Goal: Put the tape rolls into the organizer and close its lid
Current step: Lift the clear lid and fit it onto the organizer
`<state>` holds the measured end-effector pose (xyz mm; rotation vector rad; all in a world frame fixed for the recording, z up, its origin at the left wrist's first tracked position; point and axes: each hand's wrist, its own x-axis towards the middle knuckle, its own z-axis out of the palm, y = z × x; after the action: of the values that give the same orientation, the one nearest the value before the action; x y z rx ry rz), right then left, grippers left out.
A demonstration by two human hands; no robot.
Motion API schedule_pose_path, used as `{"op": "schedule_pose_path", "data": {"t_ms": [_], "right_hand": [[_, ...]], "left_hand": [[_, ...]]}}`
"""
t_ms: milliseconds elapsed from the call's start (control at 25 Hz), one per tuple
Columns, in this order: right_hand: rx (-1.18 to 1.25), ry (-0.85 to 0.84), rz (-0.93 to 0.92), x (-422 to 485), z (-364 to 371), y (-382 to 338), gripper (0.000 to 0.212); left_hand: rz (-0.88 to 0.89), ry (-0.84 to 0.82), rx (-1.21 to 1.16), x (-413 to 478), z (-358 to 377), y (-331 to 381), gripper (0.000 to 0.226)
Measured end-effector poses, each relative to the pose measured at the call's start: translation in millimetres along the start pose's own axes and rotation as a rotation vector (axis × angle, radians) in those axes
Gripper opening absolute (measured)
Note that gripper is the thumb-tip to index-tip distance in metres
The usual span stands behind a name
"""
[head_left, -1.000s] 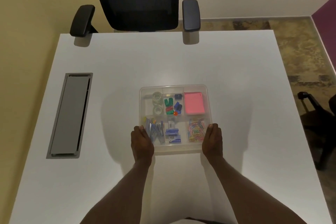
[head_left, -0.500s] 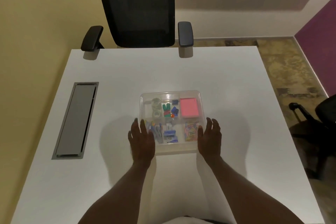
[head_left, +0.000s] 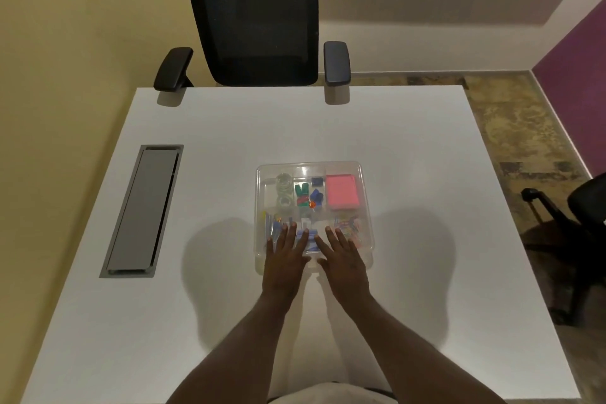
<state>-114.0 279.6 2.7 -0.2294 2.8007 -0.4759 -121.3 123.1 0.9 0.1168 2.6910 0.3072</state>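
A clear plastic organizer (head_left: 366,207) sits in the middle of the white table with its transparent lid down over it. Two clear tape rolls (head_left: 284,191) lie in its far-left compartment, seen through the lid. Other compartments hold a pink note pad (head_left: 342,191), coloured clips and blue items. My left hand (head_left: 286,256) and my right hand (head_left: 342,257) rest flat, fingers spread, on the near part of the lid, side by side. Neither hand holds anything.
A grey cable hatch (head_left: 141,210) is set into the table (head_left: 426,289) at the left. A black office chair (head_left: 255,13) stands at the far edge. Another dark chair (head_left: 580,216) stands on the floor to the right.
Both hands have left the organizer's sides, come together and settled flat on the near part of the lid. The view has pulled back and tilted up.
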Motion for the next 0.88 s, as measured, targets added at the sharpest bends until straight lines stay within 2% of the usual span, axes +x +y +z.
{"op": "schedule_pose_path", "data": {"t_ms": [440,880], "right_hand": [[0.044,-0.008,0.073,66,-24,-3,0.052],[-0.005,-0.119,-0.024,102,-46,7,0.062]], "left_hand": [[-0.036,0.004,-0.076,57,-31,-1,0.067],[-0.023,0.04,-0.095,89,-46,-10,0.066]]}}
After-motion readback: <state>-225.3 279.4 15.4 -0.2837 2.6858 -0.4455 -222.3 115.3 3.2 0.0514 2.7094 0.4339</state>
